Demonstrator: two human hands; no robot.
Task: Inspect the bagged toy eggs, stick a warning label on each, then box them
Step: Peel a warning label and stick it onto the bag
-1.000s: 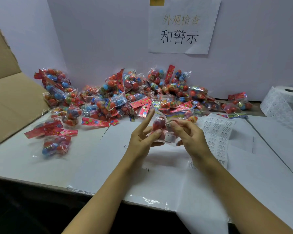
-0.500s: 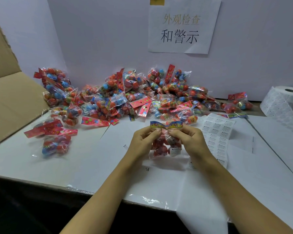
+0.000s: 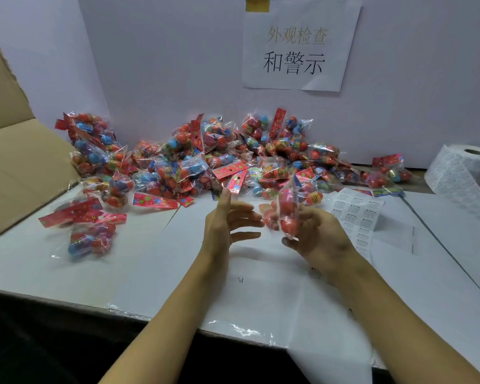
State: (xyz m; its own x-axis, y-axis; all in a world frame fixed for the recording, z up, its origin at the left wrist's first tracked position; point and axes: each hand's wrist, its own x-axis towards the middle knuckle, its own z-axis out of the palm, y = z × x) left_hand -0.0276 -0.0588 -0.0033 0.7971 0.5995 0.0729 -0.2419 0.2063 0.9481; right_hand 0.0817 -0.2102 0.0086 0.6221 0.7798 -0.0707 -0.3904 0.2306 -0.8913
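Red and blue toy eggs (image 3: 287, 214) in clear bags; white label roll (image 3: 460, 173).

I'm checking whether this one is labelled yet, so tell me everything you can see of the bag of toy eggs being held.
The held bag of toy eggs is a clear, crinkly plastic pouch of mostly red eggs, motion-blurred. It stands roughly upright above the white table, in front of the big pile. The right hand grips it from behind and below; the left hand is open beside it, not touching. No label shows on this side; blur hides details.

Glossy clear plastic bags (image 3: 205, 164) hold smooth shiny eggs; beside them, a matt brown cardboard box (image 3: 17, 162) and matt paper labels (image 3: 356, 214).
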